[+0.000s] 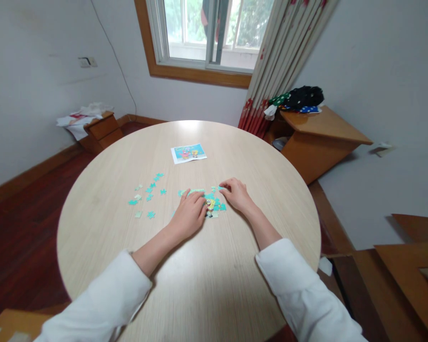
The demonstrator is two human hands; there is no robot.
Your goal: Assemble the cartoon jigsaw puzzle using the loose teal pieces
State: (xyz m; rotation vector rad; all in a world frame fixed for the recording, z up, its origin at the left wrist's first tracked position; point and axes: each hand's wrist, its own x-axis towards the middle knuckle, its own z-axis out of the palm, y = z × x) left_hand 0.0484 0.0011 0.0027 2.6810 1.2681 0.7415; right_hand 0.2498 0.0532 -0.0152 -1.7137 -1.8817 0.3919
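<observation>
A partly joined jigsaw puzzle [219, 207] lies on the table, turquoise with a yellow cartoon figure on it. My left hand [189, 211] rests over the puzzle's left part, palm down, its fingers laid on the pieces and hiding some of them. At the upper right corner of the puzzle, my right hand [235, 194] pinches a small turquoise puzzle piece [220, 188] between thumb and fingertips. Just left of that piece is a small pale green piece [213, 189]. Several loose puzzle pieces [150, 214] are scattered to the left of my left hand.
A picture sheet [189, 153] with cartoon figures lies farther back on the round wooden table [214, 285]. Beyond stand a window, a curtain [271, 61], a wooden cabinet [321, 137] with cloths on top, and a small drawer unit [105, 130] at left.
</observation>
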